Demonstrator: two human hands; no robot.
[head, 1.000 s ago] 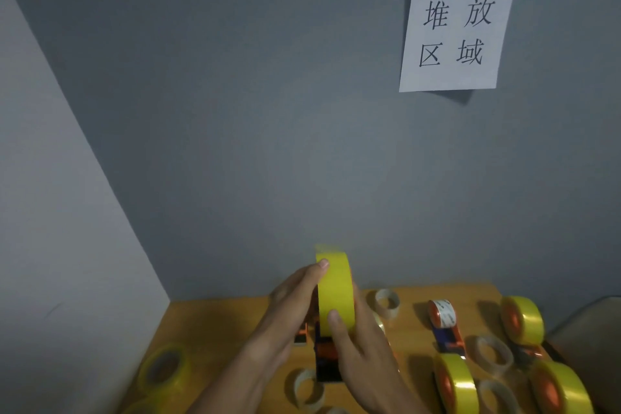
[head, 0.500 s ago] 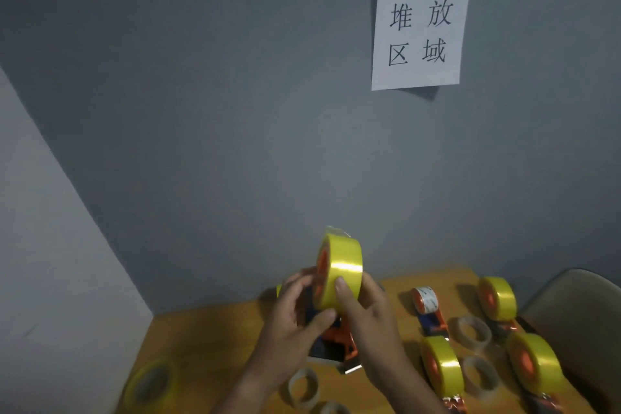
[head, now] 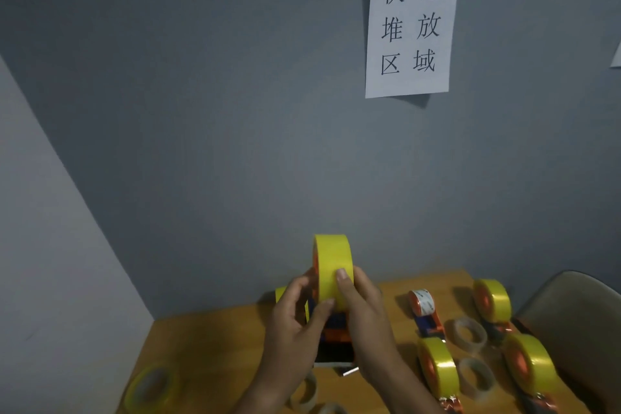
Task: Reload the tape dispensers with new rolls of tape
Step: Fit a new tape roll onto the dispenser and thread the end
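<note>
A yellow tape roll point(head: 332, 259) stands upright on the orange and blue tape dispenser point(head: 336, 333), held above the wooden table point(head: 208, 343). My left hand point(head: 295, 323) grips the dispenser from the left, thumb touching the roll's lower edge. My right hand point(head: 366, 309) holds the roll from the right, with its thumb pressed on the yellow face. The dispenser's lower body is mostly hidden between my hands. A short strip of yellow tape point(head: 280, 294) shows behind my left hand.
To the right lie three dispensers loaded with yellow rolls point(head: 437, 370), point(head: 492, 301), point(head: 529, 368) and one with a nearly spent white roll point(head: 423, 304). Empty cardboard cores point(head: 468, 334), point(head: 475, 378) lie between them. A loose yellow roll point(head: 149, 388) lies at left. A chair back point(head: 578, 316) stands at right.
The roll and dispenser have turned so the yellow face points more toward me. My right thumb has shifted up onto the roll's face. The camera view has drifted.
</note>
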